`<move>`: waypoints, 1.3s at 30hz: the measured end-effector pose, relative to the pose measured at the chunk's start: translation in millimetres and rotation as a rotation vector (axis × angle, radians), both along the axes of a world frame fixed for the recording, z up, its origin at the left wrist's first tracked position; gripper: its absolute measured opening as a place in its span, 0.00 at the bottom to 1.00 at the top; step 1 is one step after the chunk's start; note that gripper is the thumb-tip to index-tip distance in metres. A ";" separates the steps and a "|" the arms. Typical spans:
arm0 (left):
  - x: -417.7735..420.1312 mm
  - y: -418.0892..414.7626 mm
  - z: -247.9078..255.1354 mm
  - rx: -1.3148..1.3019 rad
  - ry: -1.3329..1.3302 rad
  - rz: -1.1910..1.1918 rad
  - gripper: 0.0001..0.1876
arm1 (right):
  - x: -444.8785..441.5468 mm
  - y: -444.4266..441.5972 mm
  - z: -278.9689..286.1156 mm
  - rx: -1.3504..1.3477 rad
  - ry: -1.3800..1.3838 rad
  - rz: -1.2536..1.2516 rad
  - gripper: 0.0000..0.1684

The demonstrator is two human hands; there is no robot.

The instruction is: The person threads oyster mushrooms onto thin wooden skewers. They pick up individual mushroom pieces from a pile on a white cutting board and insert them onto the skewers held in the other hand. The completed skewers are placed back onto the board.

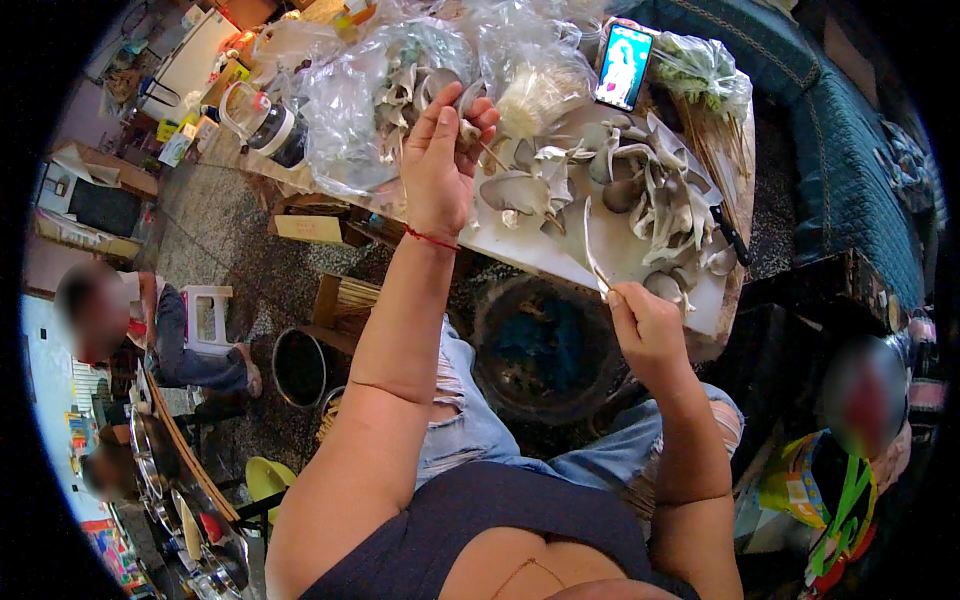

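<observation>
My left hand (pixel 447 154), a red cord at its wrist, is raised over the table's far side. Its fingers curl around a grey oyster mushroom (pixel 471 99), partly hidden by them. Just beyond it, more oyster mushrooms (pixel 401 94) lie in a clear plastic bag (pixel 341 124). In my right hand (pixel 651 334) is a thin wooden skewer, mostly covered by the fingers, with a pale mushroom strip (pixel 589 236) along it above the white board (pixel 525 238). Torn mushrooms (pixel 517 193) and a larger mushroom pile (pixel 664 187) lie on that board.
A lit phone (pixel 624 66) stands at the back beside bagged greens (pixel 694 67) and bagged enoki mushrooms (pixel 536 101). A black-handled knife (pixel 731 234) lies at the right edge near several skewers (pixel 697 142). Below the table edge sits a dark round tub (pixel 551 345). A person (pixel 176 337) sits leftward.
</observation>
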State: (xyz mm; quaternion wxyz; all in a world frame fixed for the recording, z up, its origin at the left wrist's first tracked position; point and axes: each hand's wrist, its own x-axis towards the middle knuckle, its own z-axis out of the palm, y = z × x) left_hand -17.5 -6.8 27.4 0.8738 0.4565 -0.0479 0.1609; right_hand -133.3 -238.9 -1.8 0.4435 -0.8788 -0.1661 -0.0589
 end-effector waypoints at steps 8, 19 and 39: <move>-2.8 -5.4 2.7 -0.002 0.024 -0.005 0.16 | -3.5 9.5 -9.5 0.032 0.017 0.006 0.06; -4.9 -12.3 -1.4 0.028 0.031 -0.150 0.18 | -1.8 18.6 -22.2 0.052 -0.131 -0.007 0.06; 1.4 87.4 6.9 0.338 0.054 0.399 0.21 | 22.6 29.6 -11.6 0.580 0.575 0.081 0.11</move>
